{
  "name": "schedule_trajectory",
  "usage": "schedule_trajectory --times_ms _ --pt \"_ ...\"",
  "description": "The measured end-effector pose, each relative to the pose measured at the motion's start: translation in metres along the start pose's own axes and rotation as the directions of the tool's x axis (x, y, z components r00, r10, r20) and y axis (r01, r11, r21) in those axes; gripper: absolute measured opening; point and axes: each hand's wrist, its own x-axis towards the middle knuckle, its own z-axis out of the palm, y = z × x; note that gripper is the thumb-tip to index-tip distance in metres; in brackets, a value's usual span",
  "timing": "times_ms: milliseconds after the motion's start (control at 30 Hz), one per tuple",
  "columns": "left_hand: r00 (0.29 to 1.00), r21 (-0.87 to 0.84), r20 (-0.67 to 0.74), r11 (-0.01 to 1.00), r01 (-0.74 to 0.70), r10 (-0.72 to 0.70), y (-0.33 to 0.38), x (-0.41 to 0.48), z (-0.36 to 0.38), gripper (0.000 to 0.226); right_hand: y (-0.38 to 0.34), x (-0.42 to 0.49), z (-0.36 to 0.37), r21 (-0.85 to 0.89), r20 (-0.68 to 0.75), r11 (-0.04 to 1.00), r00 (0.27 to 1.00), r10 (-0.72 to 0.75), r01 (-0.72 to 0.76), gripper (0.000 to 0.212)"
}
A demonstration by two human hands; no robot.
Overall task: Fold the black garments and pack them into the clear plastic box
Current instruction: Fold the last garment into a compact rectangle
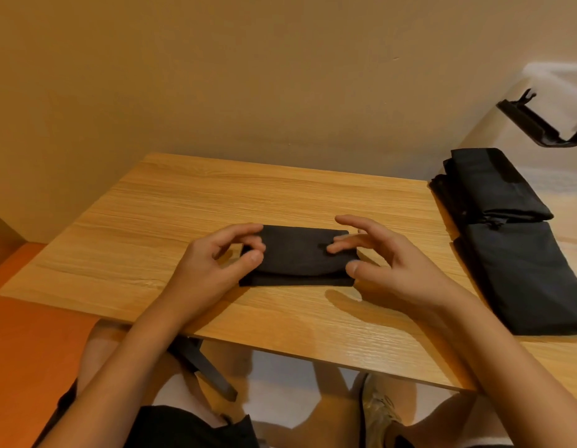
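- Folded black garment [297, 257] flat on the worktop [183, 205], directly between the hands.
- Left hand [216, 257] curled at its left edge; grip unclear.
- Right hand [390, 257] loosely spread, fingertips touching its right end.

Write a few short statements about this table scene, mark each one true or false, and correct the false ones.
1. A small folded black garment lies on the wooden table between the left hand and the right hand. True.
2. The pile of larger black garments lies at the table's left side. False: it lies at the right side.
3. The right hand is a closed fist. False: its fingers are spread, and the fingertips reach the small folded black garment.
4. A black plastic piece lies farther back than the pile, at the far right. True.
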Motion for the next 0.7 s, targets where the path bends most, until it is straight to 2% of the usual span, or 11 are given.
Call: schedule_trajectory --times_ms 100,167,300,367,467,567,700 --pt "0.993 0.123 -0.097 0.991 -0.059 0.071 0.016 0.013 0.010 0.029 -0.009 0.015 0.007 -0.024 -0.132 0.998 0.990 -0.054 0.051 0.049" --pt "0.995 0.246 -0.075 0.968 -0.047 0.068 0.028 0.024 0.020 0.035 -0.017 0.030 0.015 -0.103 -0.154 0.994 0.986 -0.061 0.045 0.046" --pt "0.995 0.483 0.031 0.873 0.063 -0.090 0.045 0.040 0.040 0.044 -0.027 0.052 0.028 -0.230 -0.164 0.972 0.983 -0.084 0.045 0.047" --pt "0.993 0.582 0.052 0.811 0.059 -0.109 0.037 0.046 0.046 0.048 -0.026 0.059 0.030 -0.279 -0.168 0.960 0.983 -0.073 0.024 0.048" --pt "0.980 0.674 0.077 0.734 0.086 -0.186 0.014 0.046 0.052 0.054 -0.014 0.063 0.035 -0.338 -0.095 0.939 0.995 0.028 -0.059 0.049" --pt "0.963 0.686 0.092 0.717 0.124 -0.254 -0.002 0.033 0.060 0.057 0.006 0.058 0.044 -0.450 -0.001 0.888 0.995 0.103 -0.092 0.053" --pt "0.983 0.691 0.042 0.716 0.101 -0.179 -0.015 0.020 0.068 0.058 0.024 0.053 0.048 -0.602 0.048 0.798 0.997 0.060 -0.019 0.061"
